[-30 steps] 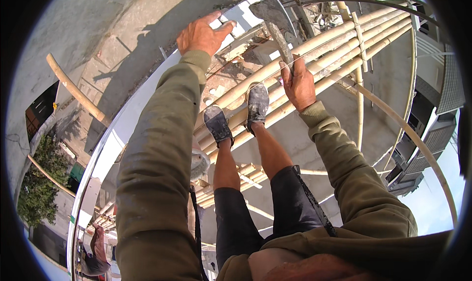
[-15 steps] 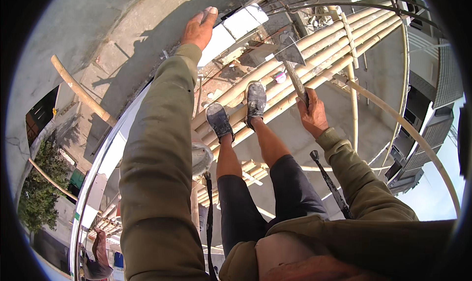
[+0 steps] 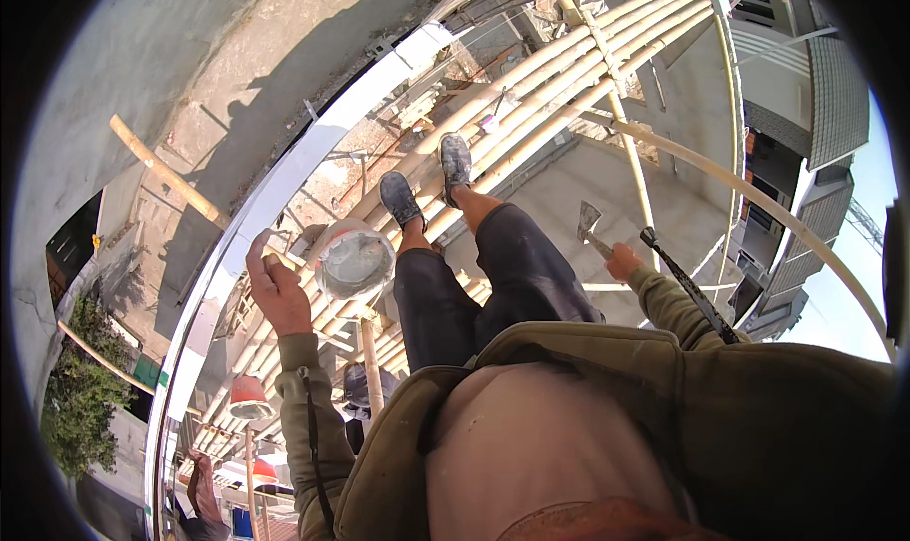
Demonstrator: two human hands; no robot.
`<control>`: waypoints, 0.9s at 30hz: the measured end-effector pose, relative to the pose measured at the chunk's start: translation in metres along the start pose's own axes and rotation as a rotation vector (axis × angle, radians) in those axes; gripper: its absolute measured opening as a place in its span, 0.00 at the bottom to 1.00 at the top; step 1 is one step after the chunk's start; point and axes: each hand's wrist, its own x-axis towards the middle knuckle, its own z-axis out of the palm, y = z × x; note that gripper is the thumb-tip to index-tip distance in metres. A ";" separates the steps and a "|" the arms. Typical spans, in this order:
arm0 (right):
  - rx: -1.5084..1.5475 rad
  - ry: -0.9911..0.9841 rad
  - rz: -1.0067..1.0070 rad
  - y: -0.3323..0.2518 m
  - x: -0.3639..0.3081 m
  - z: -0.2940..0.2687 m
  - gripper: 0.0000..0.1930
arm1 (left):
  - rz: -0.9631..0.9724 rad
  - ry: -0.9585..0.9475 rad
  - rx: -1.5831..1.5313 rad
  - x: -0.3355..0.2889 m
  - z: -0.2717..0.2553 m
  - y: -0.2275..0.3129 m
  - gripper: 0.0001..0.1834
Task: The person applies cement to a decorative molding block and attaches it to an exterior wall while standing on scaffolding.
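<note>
My right hand [image 3: 624, 262] is out to the right, closed round the handle of a putty knife [image 3: 589, 219]. The knife's wide, flared blade points away from me and touches nothing that I can see. My left hand [image 3: 277, 293] is raised at the left with its fingers apart and nothing visible in it. Just right of that hand stands a bucket [image 3: 356, 264], whitish grey inside with a reddish outer wall. Beside the left hand runs a long white ledge [image 3: 327, 129]. My shoes rest on bamboo poles [image 3: 531, 115] lashed as a walkway.
Another bamboo pole [image 3: 758, 195] curves across the right side. Red buckets [image 3: 249, 396] sit lower down at the left, near an upright pole [image 3: 372, 370]. A dark strap [image 3: 690, 285] hangs by my right arm. Part of another person [image 3: 201, 494] shows at the lower left.
My left hand has drawn back from the far white ledge toward me, beside the bucket. My right hand, still gripping the putty knife, has come lower and nearer. The bucket is now more fully in sight.
</note>
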 end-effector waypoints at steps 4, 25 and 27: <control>0.072 0.060 -0.047 0.049 -0.049 0.002 0.18 | -0.026 -0.233 0.406 -0.141 -0.035 -0.113 0.26; 0.116 -0.060 -0.287 -0.068 -0.033 -0.209 0.17 | -0.645 -0.141 -0.408 -0.200 0.055 0.001 0.22; 0.073 -0.100 -0.258 -0.064 -0.031 -0.215 0.16 | -0.652 -0.106 -0.378 -0.222 0.063 -0.001 0.19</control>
